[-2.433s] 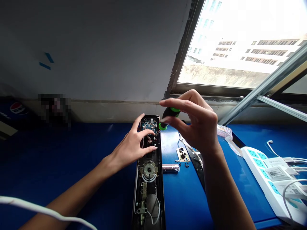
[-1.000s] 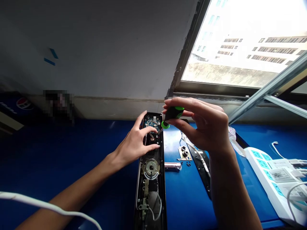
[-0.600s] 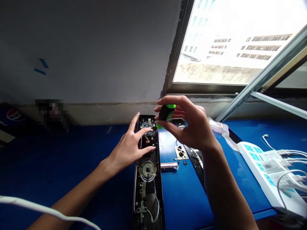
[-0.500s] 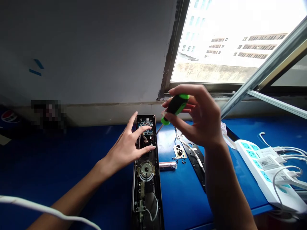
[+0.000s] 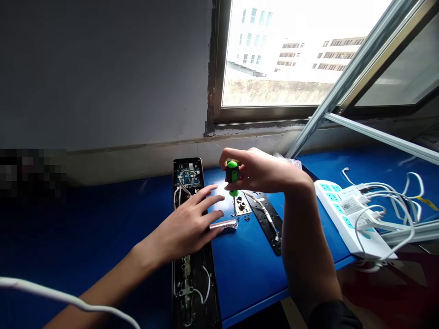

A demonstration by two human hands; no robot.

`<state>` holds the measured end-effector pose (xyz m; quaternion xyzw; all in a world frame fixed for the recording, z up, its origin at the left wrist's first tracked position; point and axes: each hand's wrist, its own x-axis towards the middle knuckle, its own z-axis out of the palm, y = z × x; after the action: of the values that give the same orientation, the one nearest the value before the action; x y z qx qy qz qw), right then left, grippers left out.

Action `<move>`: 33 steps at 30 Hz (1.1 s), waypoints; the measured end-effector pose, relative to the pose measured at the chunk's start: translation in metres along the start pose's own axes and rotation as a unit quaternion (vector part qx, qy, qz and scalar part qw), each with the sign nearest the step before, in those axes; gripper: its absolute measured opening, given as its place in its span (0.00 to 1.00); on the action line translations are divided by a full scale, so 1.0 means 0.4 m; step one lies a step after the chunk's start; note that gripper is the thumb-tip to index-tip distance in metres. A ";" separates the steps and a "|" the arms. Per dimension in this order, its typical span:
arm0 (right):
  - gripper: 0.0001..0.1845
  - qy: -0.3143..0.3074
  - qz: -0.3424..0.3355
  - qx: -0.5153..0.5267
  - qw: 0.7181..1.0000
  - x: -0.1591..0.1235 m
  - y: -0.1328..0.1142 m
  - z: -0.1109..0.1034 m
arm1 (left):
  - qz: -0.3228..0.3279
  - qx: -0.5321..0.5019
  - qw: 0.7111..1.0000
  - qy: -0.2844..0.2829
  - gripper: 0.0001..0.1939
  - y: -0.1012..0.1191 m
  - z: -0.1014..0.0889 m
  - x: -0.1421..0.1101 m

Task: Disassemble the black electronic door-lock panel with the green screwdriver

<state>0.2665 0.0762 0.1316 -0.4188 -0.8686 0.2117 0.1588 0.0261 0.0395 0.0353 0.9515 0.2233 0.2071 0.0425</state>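
Bench observation, head view. Right hand (image 5: 265, 172) is raised over the blue metal tabletop (image 5: 252, 278), fingers curled closed around the handle of a black-and-green screwdriver (image 5: 232, 172), which stands nearly upright. Its thin steel shaft (image 5: 234, 205) points down to the left edge of a small perforated metal plate (image 5: 242, 205); whether the tip touches the plate cannot be told from this view. Tiny loose screws (image 5: 247, 218) lie on the tabletop just below the plate. Left hand (image 5: 185, 224) lies low across the middle of an open black electronic door lock housing (image 5: 192, 278), fingers extended and slightly spread, gripping nothing, with the fingertips out over the tabletop just right of the housing. Whether the palm touches the housing is unclear. A green circuit board (image 5: 188, 176) with wiring sits in the housing's far end, beyond the left hand, and latch hardware (image 5: 185, 278) sits in the near end. A film-wrapped silver cylinder (image 5: 222, 225) lies next to the left fingertips. To the right of the plate lies a long black slotted plate (image 5: 266, 219) with a white cable (image 5: 264, 212) along it. Further right is a white-and-blue power strip (image 5: 343, 214) with plugs and white leads, beneath an open window (image 5: 274, 59).
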 end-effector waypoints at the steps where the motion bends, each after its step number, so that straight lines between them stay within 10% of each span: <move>1: 0.18 0.003 -0.007 -0.004 1.000 0.003 0.001 0.002 | 0.003 0.001 1.000 -0.007 0.12 0.000 0.004 0.002; 16: 0.19 0.032 -0.033 -0.002 0.999 0.031 0.020 0.023 | -0.009 0.000 1.000 -0.001 0.12 -0.005 -0.003 -0.001; 33: 0.22 0.353 -0.135 0.222 0.899 0.052 -0.084 0.053 | -0.054 -0.109 0.990 0.066 0.08 -0.062 -0.080 -0.068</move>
<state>0.2223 0.0687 0.1323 -0.2982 -0.7342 0.2136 0.5713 -0.0192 0.0494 0.0499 0.9122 0.2529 0.2896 0.1419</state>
